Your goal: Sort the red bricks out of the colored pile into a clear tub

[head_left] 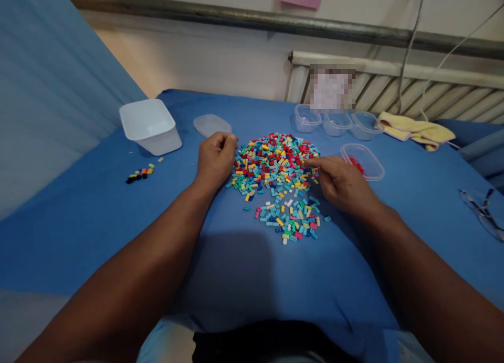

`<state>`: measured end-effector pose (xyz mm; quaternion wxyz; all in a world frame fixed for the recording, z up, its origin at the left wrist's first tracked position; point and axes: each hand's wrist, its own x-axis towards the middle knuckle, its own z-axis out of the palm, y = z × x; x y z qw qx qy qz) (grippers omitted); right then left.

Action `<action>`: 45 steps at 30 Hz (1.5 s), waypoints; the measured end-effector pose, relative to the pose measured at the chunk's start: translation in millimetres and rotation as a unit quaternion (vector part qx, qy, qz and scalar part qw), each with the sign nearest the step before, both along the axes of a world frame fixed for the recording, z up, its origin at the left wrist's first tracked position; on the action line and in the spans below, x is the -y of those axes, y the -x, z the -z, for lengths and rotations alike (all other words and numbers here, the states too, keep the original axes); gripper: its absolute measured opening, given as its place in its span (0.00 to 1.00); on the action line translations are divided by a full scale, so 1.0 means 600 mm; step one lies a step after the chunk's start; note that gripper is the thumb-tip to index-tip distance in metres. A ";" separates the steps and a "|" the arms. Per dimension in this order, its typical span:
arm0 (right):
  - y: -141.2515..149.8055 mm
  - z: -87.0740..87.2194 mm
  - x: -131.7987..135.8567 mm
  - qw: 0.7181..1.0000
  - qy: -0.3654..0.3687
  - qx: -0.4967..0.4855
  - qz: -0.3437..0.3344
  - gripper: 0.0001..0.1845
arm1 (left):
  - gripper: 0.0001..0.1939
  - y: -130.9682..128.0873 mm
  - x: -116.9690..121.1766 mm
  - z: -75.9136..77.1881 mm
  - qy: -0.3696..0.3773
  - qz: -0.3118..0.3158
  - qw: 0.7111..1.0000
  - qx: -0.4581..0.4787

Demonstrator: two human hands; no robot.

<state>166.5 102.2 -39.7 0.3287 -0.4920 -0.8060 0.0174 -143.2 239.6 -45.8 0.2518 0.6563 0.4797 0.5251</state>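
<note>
The head view shows the left hand (216,161) curled with fingertips together and the right hand (344,184) with its index finger stretched out, at opposite sides of a pile of small coloured bricks (275,163) mid-counter (98,221); whether either grips a brick I cannot tell. Just beyond the right hand, a clear container (373,166) holds red bricks (356,166). Farther out, a white bin (157,142) stands near the far left corner, three clear tubs (337,125) and a yellow cloth (417,132) along the far edge.
</note>
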 end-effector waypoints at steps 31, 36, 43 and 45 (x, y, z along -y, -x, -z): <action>0.000 0.015 -0.014 0.997 0.022 0.040 0.056 0.32 | 0.12 -0.003 0.004 -0.003 0.009 0.004 1.000 0.001; -0.009 0.009 -0.009 0.992 0.025 0.045 0.119 0.22 | 0.12 -0.004 0.003 -0.002 0.009 0.005 1.000 0.002; 0.012 0.020 -0.008 0.997 0.032 0.054 -0.051 0.34 | 0.12 -0.003 0.004 -0.004 0.008 0.006 1.000 0.002; 0.026 0.013 0.000 0.992 0.035 0.055 -0.111 0.32 | 0.12 -0.003 0.003 -0.004 0.007 0.009 1.000 0.003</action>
